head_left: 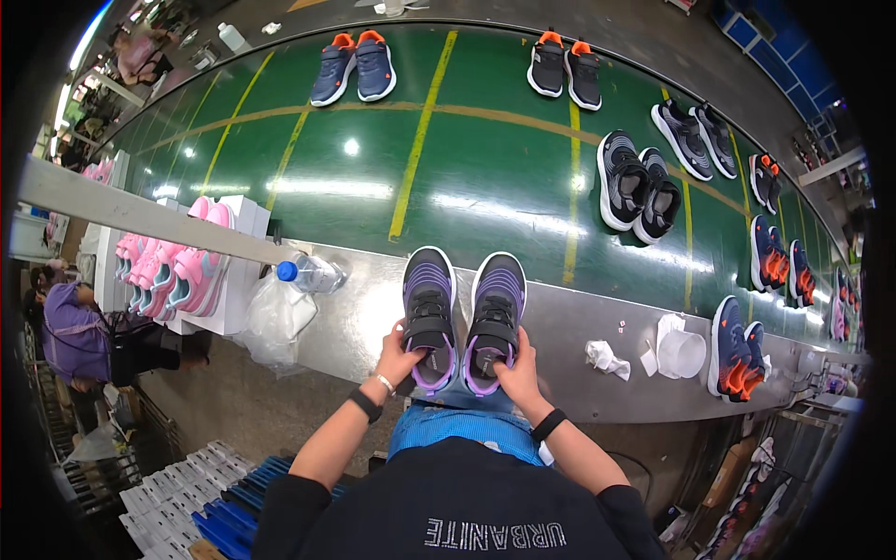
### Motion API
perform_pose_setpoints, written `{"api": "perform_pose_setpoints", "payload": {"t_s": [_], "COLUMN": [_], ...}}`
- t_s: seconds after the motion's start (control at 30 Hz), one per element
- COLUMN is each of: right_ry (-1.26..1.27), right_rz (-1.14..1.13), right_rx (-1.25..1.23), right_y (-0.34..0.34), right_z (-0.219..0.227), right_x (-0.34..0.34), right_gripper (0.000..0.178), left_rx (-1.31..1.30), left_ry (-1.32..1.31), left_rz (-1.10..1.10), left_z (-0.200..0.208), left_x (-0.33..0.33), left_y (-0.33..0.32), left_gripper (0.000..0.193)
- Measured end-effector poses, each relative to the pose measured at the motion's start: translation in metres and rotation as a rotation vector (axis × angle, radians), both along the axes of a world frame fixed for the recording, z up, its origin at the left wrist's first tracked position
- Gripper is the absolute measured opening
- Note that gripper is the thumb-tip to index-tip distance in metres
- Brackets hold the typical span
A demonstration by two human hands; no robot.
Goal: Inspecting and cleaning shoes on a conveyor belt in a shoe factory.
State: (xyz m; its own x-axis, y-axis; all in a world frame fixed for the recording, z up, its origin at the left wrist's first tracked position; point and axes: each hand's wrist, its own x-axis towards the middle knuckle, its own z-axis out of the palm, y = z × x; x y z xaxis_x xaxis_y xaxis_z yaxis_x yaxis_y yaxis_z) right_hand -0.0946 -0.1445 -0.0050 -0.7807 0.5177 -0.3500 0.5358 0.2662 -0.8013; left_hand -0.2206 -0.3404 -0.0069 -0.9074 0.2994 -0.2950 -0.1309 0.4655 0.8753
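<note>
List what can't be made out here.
- Soles of the held shoes: head view, hidden beneath their own uppers.
- Full finger contact of the left hand and right hand: head view, partly hidden by the shoes and the hands themselves.
- Pink shoes, part of them: head view, hidden by the grey bar.
- Bottle fill level: head view, glare on clear plastic.

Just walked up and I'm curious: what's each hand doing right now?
Left hand: closed, holding the left shoe near its opening.
Right hand: closed, holding the right shoe likewise.
</note>
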Motion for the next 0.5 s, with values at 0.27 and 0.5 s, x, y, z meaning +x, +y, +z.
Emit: {"api": "perform_pose_setpoints", "payload": {"t_s": [0.27, 0.5], "right_ry": [0.298, 0.37], "right_rz": [-0.413, -0.162], "right_rx": [-0.441, -0.182], "right_y": [0.078, -0.009], "right_z": [0.055, 0.068], "right_x": [0.009, 0.001], "right_gripper": [0.068, 0.066], "left_rx": [0.6, 0.466], "left_ry": [-0.323, -0.075], "left_rz": [0.203, -0.111], "left_z": [0.057, 0.074], "left_x": [-0.027, 0.004], "left_y": [-0.029, 0.016], "left_gripper": [0.073, 0.062]}}
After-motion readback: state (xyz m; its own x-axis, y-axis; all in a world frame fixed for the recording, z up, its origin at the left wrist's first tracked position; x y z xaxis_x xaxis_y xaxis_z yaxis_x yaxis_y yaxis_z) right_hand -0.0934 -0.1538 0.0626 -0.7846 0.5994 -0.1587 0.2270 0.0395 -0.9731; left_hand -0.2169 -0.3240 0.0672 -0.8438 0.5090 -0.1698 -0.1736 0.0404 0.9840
